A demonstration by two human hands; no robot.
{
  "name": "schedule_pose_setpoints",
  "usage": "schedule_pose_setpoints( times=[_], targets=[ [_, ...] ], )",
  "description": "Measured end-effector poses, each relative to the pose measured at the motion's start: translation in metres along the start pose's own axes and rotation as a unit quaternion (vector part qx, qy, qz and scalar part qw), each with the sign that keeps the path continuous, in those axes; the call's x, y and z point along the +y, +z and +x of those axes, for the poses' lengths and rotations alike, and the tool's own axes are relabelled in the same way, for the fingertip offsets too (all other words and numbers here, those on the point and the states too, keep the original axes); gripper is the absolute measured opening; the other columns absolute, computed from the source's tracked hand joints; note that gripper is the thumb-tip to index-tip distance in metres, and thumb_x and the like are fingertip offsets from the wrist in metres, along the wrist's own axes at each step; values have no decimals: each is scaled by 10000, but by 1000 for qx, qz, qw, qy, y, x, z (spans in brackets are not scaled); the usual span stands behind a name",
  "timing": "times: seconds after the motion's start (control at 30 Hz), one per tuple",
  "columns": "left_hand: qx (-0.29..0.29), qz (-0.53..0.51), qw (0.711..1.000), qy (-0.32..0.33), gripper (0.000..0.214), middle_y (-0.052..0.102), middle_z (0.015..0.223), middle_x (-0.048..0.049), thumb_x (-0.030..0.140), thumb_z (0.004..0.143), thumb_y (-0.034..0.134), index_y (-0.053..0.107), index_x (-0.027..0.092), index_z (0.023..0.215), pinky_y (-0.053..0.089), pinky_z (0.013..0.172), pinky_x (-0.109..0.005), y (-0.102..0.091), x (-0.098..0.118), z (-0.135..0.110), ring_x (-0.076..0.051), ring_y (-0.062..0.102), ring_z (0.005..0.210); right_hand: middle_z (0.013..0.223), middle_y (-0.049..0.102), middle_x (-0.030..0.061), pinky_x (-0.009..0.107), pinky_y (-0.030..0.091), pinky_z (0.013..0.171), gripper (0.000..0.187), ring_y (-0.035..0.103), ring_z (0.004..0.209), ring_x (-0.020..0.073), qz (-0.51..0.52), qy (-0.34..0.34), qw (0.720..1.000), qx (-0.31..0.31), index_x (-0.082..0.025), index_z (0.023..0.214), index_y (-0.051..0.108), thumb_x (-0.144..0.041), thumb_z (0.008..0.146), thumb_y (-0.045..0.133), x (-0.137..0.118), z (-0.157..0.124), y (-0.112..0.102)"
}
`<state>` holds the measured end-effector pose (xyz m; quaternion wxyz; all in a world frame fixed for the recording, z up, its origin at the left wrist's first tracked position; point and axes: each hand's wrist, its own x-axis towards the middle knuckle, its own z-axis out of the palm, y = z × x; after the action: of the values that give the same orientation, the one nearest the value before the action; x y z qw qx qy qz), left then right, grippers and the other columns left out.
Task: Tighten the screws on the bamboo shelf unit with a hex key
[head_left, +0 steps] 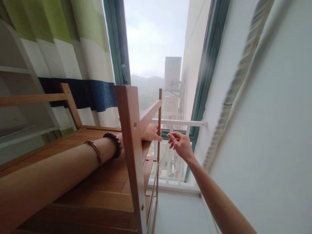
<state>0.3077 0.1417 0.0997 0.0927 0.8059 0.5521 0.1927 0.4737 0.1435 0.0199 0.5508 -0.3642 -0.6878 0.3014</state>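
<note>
A wooden shelf rack (104, 195) stands in front of me, with its near post (129, 136) rising in the middle of the head view. My left arm reaches across the top board, under the side rail (151, 113). At the far post (159, 113), my left hand (150, 132) has its fingers closed about the wood; the near post hides part of the wrist. Just right of that post, my right hand (180, 144) is held in a pinch, thumb and forefinger together. Something tiny may be between the fingertips, too small to name.
Behind the rack is a window with a green frame (201, 87) and a white railing (180, 123). A striped curtain (73, 58) hangs at the left, beside white shelving (14, 70). A white wall (275, 146) with a wrapped pipe (240, 78) bounds the right side.
</note>
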Motion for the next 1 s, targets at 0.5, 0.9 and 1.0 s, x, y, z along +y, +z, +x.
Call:
schedule_pose_setpoints(
  times=[0.5,0.9,1.0],
  targets=[
    [-74,-64,995,16,362,614,765,22,339,543,714,571,190,841,414,666,-257,3,-17,10,-163,569,742,574,605,5,179,412,408,303,565,415,98,-1,-3,1000,16,-142,816,648,-419,807,526,2,-3,3],
    [-84,-84,993,0,357,608,694,34,365,556,712,580,174,826,407,669,-241,3,-11,7,-136,537,706,535,590,-9,203,408,481,263,515,409,86,-105,-57,993,-17,-161,791,664,-355,828,490,-4,4,-6],
    [-85,-80,993,-1,347,598,683,37,372,551,711,581,176,805,404,663,-239,2,-10,7,-133,531,692,480,541,-26,189,355,417,247,446,374,62,-62,-1,995,-78,-144,712,662,-327,798,521,-10,16,-11]
  ],
)
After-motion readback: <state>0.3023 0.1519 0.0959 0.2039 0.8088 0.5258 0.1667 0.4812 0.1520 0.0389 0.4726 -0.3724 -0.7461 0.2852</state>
